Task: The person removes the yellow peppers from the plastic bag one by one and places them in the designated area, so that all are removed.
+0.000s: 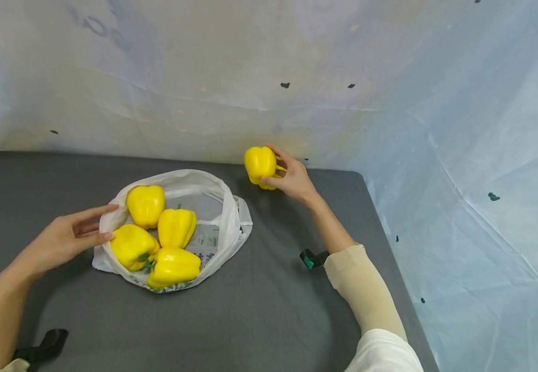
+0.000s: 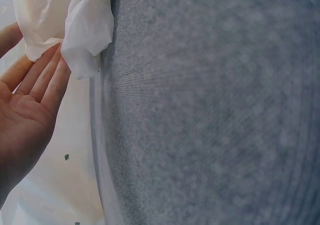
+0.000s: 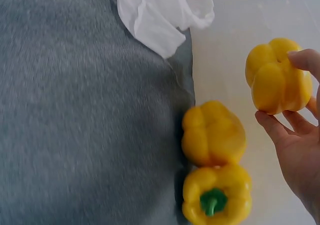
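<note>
A white plastic bag (image 1: 229, 227) lies open on the grey table, with several yellow bell peppers (image 1: 176, 228) inside. At its left rim my left hand (image 1: 71, 235) holds the plastic, with thumb and index finger at the edge and the other fingers behind it. My right hand (image 1: 292, 175) grips another yellow bell pepper (image 3: 277, 77) between thumb and fingers, to the right of the bag near the table's far edge. Two more peppers stand below that hand in the right wrist view: one blossom end up (image 3: 214, 135), the other (image 3: 235, 195) showing its green stem.
The grey table (image 1: 269, 310) ends at a pale plastic sheet (image 1: 203, 77) hanging behind it. More sheeting (image 1: 473, 232) hangs along the right side. A dark wrist device (image 1: 314, 259) sits at my right wrist.
</note>
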A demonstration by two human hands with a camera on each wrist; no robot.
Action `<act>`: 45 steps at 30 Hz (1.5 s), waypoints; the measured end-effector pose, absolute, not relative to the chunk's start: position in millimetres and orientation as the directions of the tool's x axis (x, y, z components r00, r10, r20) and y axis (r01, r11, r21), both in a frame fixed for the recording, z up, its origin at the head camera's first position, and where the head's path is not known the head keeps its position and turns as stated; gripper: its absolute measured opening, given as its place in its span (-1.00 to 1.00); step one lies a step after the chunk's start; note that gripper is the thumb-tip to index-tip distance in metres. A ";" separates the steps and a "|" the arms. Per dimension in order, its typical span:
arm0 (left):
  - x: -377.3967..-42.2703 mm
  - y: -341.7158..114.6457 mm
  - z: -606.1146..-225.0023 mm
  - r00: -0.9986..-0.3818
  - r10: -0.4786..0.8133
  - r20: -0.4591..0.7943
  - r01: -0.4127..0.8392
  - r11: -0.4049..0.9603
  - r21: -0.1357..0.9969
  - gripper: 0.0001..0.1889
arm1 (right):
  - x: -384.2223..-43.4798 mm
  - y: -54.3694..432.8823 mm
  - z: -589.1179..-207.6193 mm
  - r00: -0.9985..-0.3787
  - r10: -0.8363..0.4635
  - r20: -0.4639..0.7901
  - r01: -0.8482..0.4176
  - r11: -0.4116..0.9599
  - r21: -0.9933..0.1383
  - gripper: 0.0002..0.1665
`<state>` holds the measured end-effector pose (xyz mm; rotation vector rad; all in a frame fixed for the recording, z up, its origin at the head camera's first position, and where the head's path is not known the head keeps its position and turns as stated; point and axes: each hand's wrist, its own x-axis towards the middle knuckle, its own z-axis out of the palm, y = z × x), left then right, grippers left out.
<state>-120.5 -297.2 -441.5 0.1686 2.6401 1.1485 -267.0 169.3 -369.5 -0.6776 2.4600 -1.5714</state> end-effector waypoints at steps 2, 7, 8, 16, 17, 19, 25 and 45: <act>-121.0 -296.8 -441.4 -0.961 0.206 -0.184 0.007 0.682 0.731 -0.22 | -262.9 173.6 -362.0 -0.890 -0.441 0.115 -0.294 0.362 -0.884 -0.03; -124.0 -296.5 -440.9 -0.961 0.208 -0.182 0.009 0.681 0.732 -0.22 | -263.2 186.4 -358.2 -0.898 -0.426 0.106 -0.278 0.365 -0.889 -0.02; -124.5 -296.4 -440.9 -0.961 0.210 -0.180 0.011 0.679 0.734 -0.23 | -263.6 188.9 -358.2 -0.901 -0.422 0.106 -0.277 0.367 -0.888 -0.02; -121.7 -297.5 -445.0 -0.964 0.213 -0.160 0.024 0.667 0.744 -0.24 | -262.2 207.2 -358.3 -0.921 -0.377 0.099 -0.257 0.396 -0.881 -0.02; -120.9 -298.2 -445.1 -0.964 0.211 -0.159 0.023 0.667 0.744 -0.24 | -262.5 209.5 -358.7 -0.921 -0.376 0.103 -0.260 0.395 -0.881 -0.02; -119.9 -299.4 -444.6 -0.965 0.207 -0.162 0.018 0.666 0.745 -0.23 | -263.4 214.7 -359.7 -0.922 -0.370 0.113 -0.260 0.377 -0.889 -0.02; -120.1 -298.0 -441.9 -0.961 0.201 -0.190 -0.004 0.677 0.736 -0.22 | -267.7 230.6 -363.7 -0.928 -0.342 0.145 -0.264 0.333 -0.905 -0.03; -116.2 -301.1 -443.4 -0.961 0.209 -0.179 0.008 0.673 0.740 -0.25 | -273.1 265.1 -371.4 -0.966 -0.244 0.085 -0.170 0.353 -0.920 -0.02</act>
